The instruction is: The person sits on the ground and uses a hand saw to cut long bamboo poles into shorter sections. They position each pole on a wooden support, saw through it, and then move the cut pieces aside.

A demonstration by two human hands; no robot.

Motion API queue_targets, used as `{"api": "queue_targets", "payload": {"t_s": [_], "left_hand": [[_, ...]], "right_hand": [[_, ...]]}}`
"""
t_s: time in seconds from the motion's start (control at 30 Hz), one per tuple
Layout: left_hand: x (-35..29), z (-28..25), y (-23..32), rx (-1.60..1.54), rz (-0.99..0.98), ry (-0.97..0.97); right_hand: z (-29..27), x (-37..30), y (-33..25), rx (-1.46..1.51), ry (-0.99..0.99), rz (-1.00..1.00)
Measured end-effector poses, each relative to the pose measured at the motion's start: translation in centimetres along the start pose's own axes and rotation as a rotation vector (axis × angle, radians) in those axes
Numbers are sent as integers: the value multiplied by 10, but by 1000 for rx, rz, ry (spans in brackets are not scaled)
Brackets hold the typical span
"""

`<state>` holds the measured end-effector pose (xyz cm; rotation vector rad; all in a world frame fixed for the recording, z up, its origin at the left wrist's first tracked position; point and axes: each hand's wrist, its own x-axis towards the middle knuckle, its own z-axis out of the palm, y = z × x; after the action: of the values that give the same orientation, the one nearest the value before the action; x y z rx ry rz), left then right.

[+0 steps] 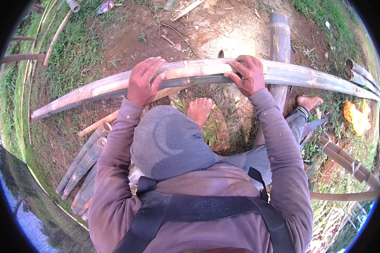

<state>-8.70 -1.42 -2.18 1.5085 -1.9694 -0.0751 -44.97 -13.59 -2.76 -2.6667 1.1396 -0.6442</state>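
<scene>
A long, split bamboo pole [299, 76] lies crosswise in front of me, its pale strips over a darker green-grey length. My left hand [145, 82] is closed over it left of the middle, fingers over the far edge and thumb on the near side. To the right, my right hand [248, 75] wraps the pale upper strip, thumb and fingers bent round its edge. Under the pole, near my right hand, a thick bamboo trunk [279, 38] runs away from me along the ground. My palms hide the bamboo beneath them.
Cut bamboo lengths [86, 162] lie in a pile at the left. More bamboo pieces [359, 76] rest at the far right, above a yellow plastic bag [356, 117]. A bare foot [199, 110] stands just inside the pole; another foot [309, 102] is right of the trunk.
</scene>
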Motion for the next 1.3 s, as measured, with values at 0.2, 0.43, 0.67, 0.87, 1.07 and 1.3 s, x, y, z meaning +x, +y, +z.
{"api": "queue_targets", "payload": {"t_s": [0.2,0.43,0.67,0.87,1.07,1.3], "left_hand": [[10,54,28,163,155,-117],[11,57,25,367,258,-176],[15,63,0,416,337,-245],[16,34,33,498,252,-341],[23,43,40,550,265,-354],[27,49,46,555,267,-327]], "right_hand": [[10,-9,-2,-8,11,25],[-22,-64,-6,-134,295,172],[-145,-299,126,-132,462,1213],[-62,-458,223,-23,22,1405],[-2,-503,271,-180,-185,1320],[-29,-477,265,-247,-252,1401]]}}
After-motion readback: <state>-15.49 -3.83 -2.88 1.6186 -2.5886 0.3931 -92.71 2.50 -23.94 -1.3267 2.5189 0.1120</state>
